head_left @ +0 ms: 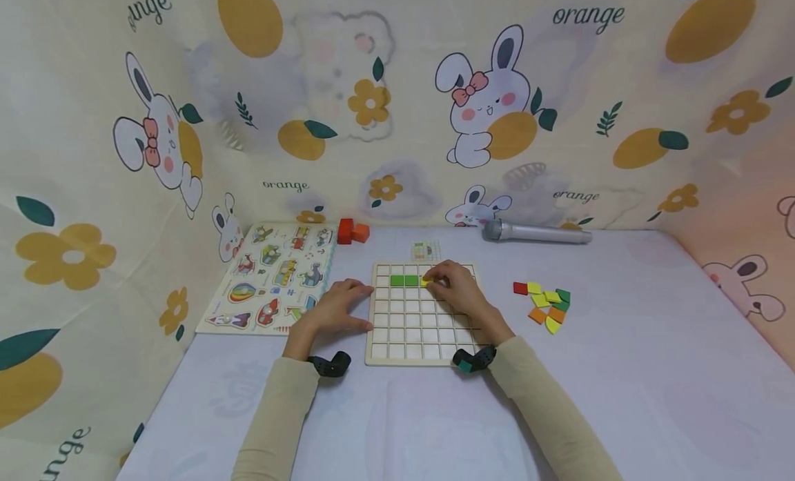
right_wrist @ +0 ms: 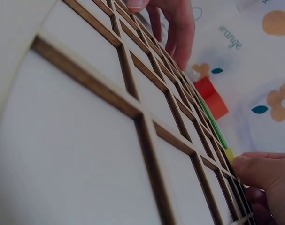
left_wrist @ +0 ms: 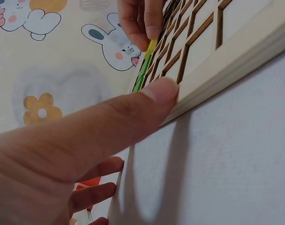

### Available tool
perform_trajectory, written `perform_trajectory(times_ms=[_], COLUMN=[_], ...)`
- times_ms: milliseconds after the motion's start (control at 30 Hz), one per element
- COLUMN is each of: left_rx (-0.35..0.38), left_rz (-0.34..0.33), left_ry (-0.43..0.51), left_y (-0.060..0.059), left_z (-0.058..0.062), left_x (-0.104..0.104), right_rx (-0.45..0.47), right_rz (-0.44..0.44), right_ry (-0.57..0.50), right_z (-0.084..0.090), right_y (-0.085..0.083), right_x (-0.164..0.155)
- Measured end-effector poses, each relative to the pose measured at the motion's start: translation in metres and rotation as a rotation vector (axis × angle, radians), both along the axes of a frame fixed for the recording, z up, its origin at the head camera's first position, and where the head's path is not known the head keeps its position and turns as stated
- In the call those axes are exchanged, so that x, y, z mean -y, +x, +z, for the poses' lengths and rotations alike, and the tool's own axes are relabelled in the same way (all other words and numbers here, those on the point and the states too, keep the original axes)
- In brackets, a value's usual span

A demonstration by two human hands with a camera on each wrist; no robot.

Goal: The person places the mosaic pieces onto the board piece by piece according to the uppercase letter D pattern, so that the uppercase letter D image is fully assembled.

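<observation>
A wooden grid board (head_left: 410,329) lies flat in the middle of the table. Two green tiles (head_left: 404,280) fill neighbouring cells in its second row. Right beside them sits a yellow tile (head_left: 425,281), and my right hand (head_left: 436,279) pinches it with curled fingertips (right_wrist: 262,171) at that cell. The same yellow tile (right_wrist: 229,154) shows edge-on in the right wrist view, and as the yellow tile (left_wrist: 150,49) in the left wrist view. My left hand (head_left: 360,303) rests at the board's left edge, its thumb (left_wrist: 149,98) pressed against the rim of the board (left_wrist: 227,56).
A loose heap of coloured tiles (head_left: 546,303) lies right of the board. A picture puzzle (head_left: 273,277) lies to the left, with red and orange blocks (head_left: 352,231) behind it. A small pattern card (head_left: 425,250) and a grey microphone (head_left: 537,232) lie at the back. Printed cloth walls surround the table.
</observation>
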State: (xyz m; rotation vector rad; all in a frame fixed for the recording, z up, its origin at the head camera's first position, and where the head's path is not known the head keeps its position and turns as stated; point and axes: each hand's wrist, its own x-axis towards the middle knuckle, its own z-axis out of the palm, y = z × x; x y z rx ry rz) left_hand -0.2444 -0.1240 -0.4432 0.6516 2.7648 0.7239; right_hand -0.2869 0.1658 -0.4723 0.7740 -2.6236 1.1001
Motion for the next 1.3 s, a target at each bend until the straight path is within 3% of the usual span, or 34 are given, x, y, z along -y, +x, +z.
perform_trajectory(times_ms=[400,1000,1300], left_rx=[-0.006,0.0,-0.025], left_rz=[-0.01,-0.008,-0.023], left_ry=[0.001,0.003,-0.007], left_y=[-0.001,-0.001,0.0], left_z=[0.001,0.0,0.003], left_x=[0.001,0.0,0.0], right_rx=[-0.024,-0.143,-0.068], right_rz=[-0.021,0.093,0.053], right_ry=[0.01,0.14,0.08], right_z=[0.0,0.003,0.008], right_y=[-0.003,-0.007,0.0], right_x=[0.003,-0.005,-0.014])
